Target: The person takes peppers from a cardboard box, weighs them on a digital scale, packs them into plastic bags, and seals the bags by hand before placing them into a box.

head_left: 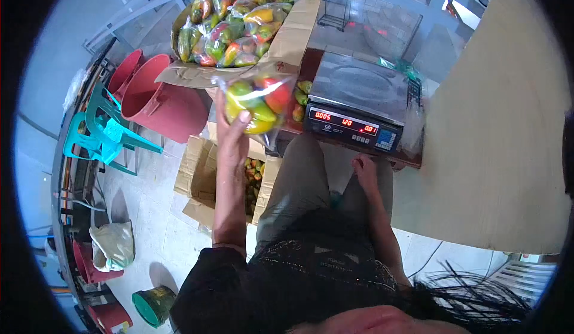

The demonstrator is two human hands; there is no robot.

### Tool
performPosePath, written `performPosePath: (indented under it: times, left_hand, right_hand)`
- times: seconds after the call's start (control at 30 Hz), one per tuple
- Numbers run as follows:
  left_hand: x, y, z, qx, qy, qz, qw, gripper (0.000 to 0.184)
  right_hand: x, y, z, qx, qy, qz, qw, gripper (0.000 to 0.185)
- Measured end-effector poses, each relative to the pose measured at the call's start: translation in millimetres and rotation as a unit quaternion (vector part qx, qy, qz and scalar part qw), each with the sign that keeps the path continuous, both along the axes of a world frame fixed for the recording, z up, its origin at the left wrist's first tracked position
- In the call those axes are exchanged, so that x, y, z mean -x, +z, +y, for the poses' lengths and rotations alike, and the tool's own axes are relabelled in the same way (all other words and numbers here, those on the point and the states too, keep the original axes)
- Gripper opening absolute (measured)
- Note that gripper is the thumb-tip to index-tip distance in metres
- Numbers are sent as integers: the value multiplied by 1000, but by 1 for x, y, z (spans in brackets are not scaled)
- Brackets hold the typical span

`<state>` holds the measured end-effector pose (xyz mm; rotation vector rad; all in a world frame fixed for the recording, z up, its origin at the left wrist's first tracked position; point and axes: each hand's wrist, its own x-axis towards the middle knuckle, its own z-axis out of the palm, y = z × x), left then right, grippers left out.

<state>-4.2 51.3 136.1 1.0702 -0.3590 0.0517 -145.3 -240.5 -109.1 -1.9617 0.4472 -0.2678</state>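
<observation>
My left hand [232,127] grips a clear plastic bag of peppers [257,104], green, yellow and red, in front of an open cardboard box [293,41]. That box is filled with similar bagged peppers [230,32]. Low by my thigh, under the scale's front edge, rests my right hand [363,169] with its fingers curled; whatever it may hold is too small to make out. The digital scale [359,89] has a bare metal plate and lit red digits. A few loose peppers [301,101] lie just left of the scale.
Below the raised bag, another cardboard box [197,169] holds small peppers on the floor. Red bins [164,104] and a turquoise chair [110,130] stand at the left. Thin plastic bags [412,127] hang at the scale's right side, beside a wooden board [496,130].
</observation>
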Motion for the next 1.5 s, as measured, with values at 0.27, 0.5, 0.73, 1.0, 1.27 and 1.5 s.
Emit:
performPosePath:
  times: [0.27, 0.5, 0.73, 1.0, 1.27, 1.5]
  left_hand:
    - [-103, 94, 30, -274, 364, -269, 849, 80]
    - [-344, 101, 75, -637, 178, -282, 695, 77]
    - [-385, 33, 48, -785, 248, -157, 545, 85]
    - [-382, 36, 57, -756, 203, -210, 586, 81]
    - [-393, 48, 111, -265, 168, -175, 933, 57]
    - [-364, 131, 126, -115, 174, -147, 967, 56]
  right_hand:
    - [0, -8, -2, 52, 14, -34, 998, 11]
    - [0, -8, -2, 23, 4, 8, 1000, 11]
    - [-3, -12, 0, 53, 8, -33, 998, 11]
    - [-1, 5, 2, 55, 1, 14, 998, 15]
    - [0, -9, -2, 44, 7, 5, 999, 13]
    - [-2, -23, -4, 49, 22, -27, 998, 7]
